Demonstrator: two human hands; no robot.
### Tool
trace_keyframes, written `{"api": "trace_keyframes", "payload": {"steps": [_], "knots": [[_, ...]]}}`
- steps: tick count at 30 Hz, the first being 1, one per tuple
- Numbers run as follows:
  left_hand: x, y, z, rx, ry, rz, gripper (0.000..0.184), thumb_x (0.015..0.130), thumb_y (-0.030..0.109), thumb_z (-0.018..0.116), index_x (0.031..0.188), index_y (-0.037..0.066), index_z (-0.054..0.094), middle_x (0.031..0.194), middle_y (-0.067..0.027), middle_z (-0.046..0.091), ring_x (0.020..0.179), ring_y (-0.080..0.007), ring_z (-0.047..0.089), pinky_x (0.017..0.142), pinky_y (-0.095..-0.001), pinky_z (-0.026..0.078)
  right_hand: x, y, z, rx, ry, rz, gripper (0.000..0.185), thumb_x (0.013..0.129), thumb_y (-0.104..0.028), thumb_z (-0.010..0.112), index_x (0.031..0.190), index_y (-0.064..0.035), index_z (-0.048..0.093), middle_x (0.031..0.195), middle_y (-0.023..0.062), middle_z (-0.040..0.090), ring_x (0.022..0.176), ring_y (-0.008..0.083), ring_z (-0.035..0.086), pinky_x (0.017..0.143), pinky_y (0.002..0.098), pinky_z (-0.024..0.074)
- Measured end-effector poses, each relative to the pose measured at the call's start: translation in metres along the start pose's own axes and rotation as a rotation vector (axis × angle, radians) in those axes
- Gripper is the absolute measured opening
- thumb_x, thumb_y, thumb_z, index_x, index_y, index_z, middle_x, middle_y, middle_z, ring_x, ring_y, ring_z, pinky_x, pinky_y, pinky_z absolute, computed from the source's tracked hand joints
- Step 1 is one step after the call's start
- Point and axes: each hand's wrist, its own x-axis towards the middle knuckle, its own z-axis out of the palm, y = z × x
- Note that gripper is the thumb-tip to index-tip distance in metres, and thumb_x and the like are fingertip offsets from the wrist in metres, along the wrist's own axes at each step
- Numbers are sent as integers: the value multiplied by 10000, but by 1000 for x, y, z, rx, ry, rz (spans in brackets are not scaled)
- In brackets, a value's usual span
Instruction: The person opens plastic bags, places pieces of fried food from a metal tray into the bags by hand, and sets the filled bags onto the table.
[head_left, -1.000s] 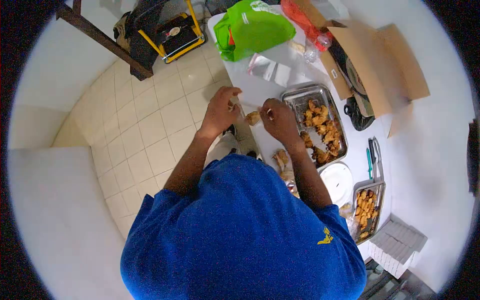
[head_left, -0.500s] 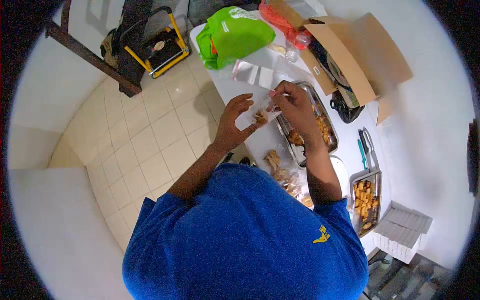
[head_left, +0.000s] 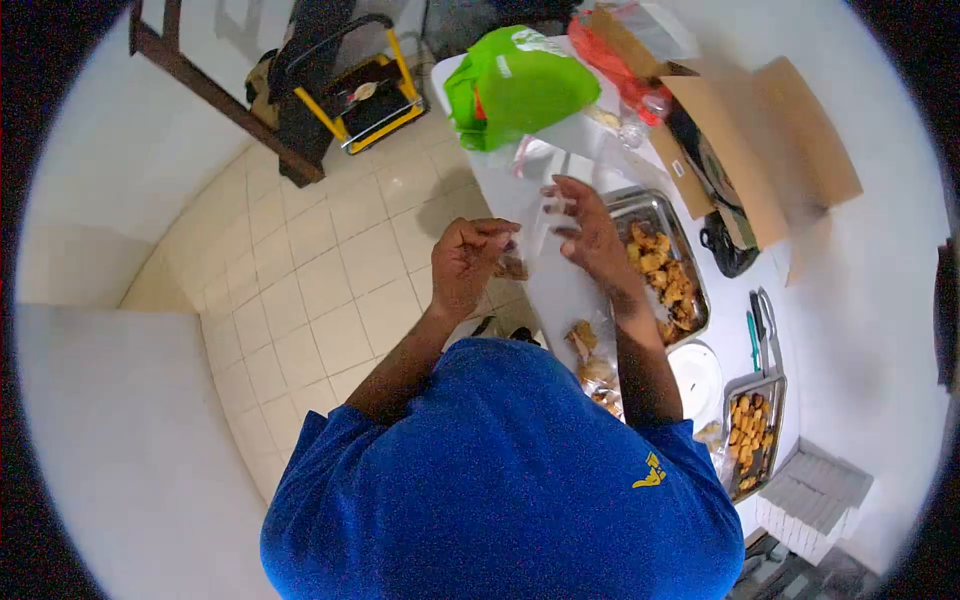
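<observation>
My left hand is closed, its fingertips pinching a clear plastic bag. A brown piece of food sits low in that bag, beside my left fingers. My right hand is at the bag's right side with its fingers apart, slightly blurred; whether it touches the plastic is unclear. Below my right hand, a metal tray holds browned fried pieces, partly covered by my forearm. Several bagged food pieces lie on the white table near my body.
A green bag, a red plastic bag and an open cardboard box stand at the far end. To the right are a white plate, knives, a smaller tray of cut pieces and stacked white boxes.
My left fingers have closed on the bag from a spread pose. My right fingers have opened out from a pinch. The whole view has shifted, so the table appears further right.
</observation>
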Motion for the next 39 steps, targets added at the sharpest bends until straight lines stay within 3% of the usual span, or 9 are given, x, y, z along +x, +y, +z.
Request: {"api": "trace_keyframes", "payload": {"steps": [1,4,8,19,25,28,31,35,39], "knots": [[-2,1,-7,52,45,-36,216,805,21,637,773,64,429,878,-133,628,790,-193,606,668,-279,490,-2,8,9,89,-67,109,850,708,-226,744,1386,-148,238,1247,102,472,1044,253,521,888,386,452],[4,1,-28,84,133,-68,236,794,-25,628,794,62,409,896,-144,618,805,-200,601,676,-286,494,-3,30,51,261,21,295,883,693,-309,754,1385,-96,247,1226,116,482,1032,218,507,875,345,433],[1,-2,-58,45,176,17,271,761,-91,625,815,59,405,918,-149,600,810,-199,593,698,-302,507,8,50,87,294,-35,431,765,746,-74,701,1368,-59,256,1129,150,546,967,219,566,828,333,480],[36,31,-97,217,250,178,367,717,-87,684,958,49,444,905,-65,496,759,-131,554,650,-227,491,60,36,128,155,99,260,312,823,-27,622,1112,5,508,899,80,612,836,137,595,750,271,500],[47,41,-124,-247,137,128,530,741,25,699,1186,45,412,1014,-84,501,962,-169,502,830,-322,454,75,13,135,113,166,187,209,833,-27,612,1030,5,551,883,56,615,806,117,581,736,256,490],[52,30,-147,-138,35,-47,514,759,36,670,1214,56,431,1068,-89,504,1046,-200,474,865,-352,433,78,12,135,-9,192,165,190,835,-29,609,1014,5,553,883,54,615,815,111,576,731,253,486],[57,39,-162,671,-275,261,368,757,32,662,1099,50,530,1045,-90,526,1025,-206,509,861,-357,443,80,13,136,-52,212,142,190,830,-47,623,1002,3,560,878,59,621,810,109,583,714,249,491],[62,48,-162,600,-354,248,121,781,23,639,895,31,599,978,-82,570,899,-197,577,826,-320,462,75,12,143,-23,230,141,210,820,-76,646,1000,-4,566,867,69,631,767,120,604,686,259,510],[57,44,-161,500,-238,194,87,829,1,580,906,11,541,1009,-102,570,891,-176,578,770,-285,474,80,12,148,78,256,121,237,814,-45,642,1024,-21,535,930,71,605,802,149,602,710,268,506]]}}
